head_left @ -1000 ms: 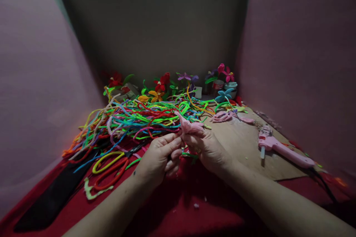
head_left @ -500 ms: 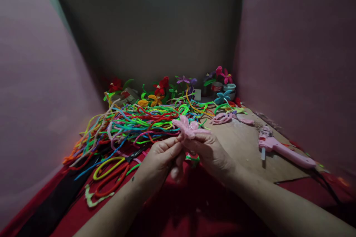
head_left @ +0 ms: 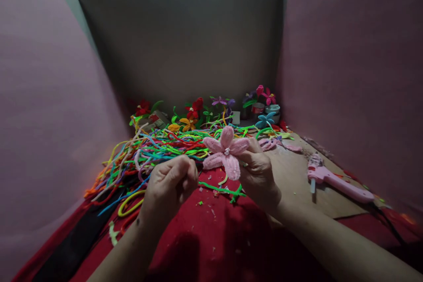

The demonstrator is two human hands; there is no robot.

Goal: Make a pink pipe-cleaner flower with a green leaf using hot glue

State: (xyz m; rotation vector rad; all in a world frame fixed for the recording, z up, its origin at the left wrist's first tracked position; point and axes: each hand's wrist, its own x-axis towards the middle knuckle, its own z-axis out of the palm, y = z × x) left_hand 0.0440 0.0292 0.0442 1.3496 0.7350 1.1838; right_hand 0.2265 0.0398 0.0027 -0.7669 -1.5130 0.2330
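Note:
A pink pipe-cleaner flower (head_left: 218, 146) with several fuzzy petals and a small pale centre faces me. My right hand (head_left: 259, 176) grips it from behind at its right side; the fingertips are partly hidden by the petals. My left hand (head_left: 172, 183) is apart from the flower, to its left, with the fingers curled closed and nothing visible in them. Below the hands, a green pipe cleaner (head_left: 218, 189) lies on the red cloth (head_left: 205, 238). Scissors with a yellow and red handle (head_left: 127, 205) are partly covered by my left wrist.
A big heap of coloured pipe cleaners (head_left: 172, 143) spreads behind my left hand. Finished flowers, such as a red one (head_left: 194, 109) and a blue one (head_left: 265, 120), stand along the back. On the cardboard (head_left: 291, 185) at right rests a pink glue gun (head_left: 343, 185). Walls enclose three sides.
My left hand has come off the flower and moved left. The flower, held by my right hand, has turned so its front faces me. The view has tilted slightly up.

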